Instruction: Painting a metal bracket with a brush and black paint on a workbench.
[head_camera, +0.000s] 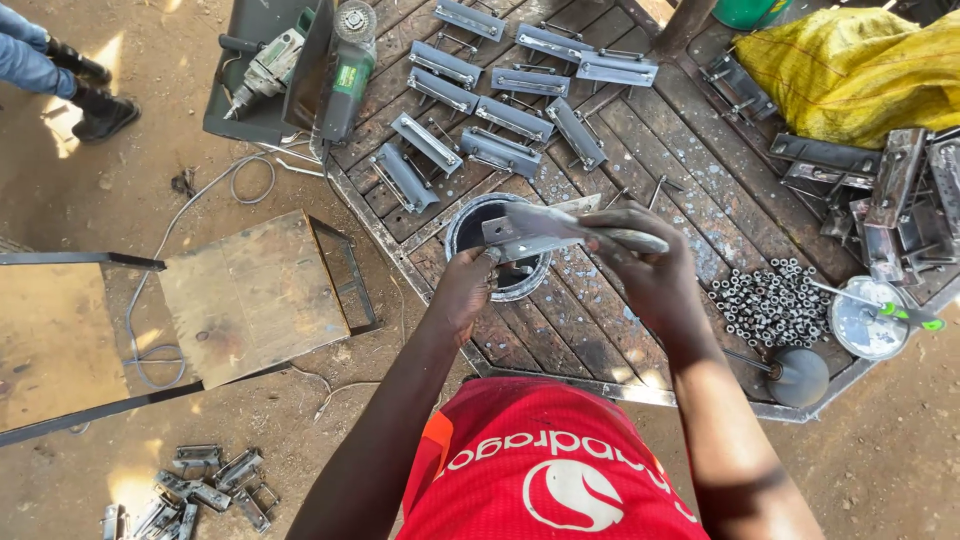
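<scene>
I hold a flat grey metal bracket (545, 232) over the round hole (470, 225) in the middle of a wooden slatted table (590, 320). My left hand (465, 285) grips the bracket's near left end from below. My right hand (645, 265) is closed on its right end, with a thin metal rod sticking out past the fingers. Several similar grey brackets (500, 110) with bolts lie in rows on the far part of the table.
A pile of small metal nuts (770, 300) lies to the right, beside a round tin with a green-handled tool (880, 315). An angle grinder (345, 70) and a drill (262, 70) rest at the far left. More metal parts (880, 195), a yellow sack (850, 65), a metal stool (250, 295), another person's boots (95, 105).
</scene>
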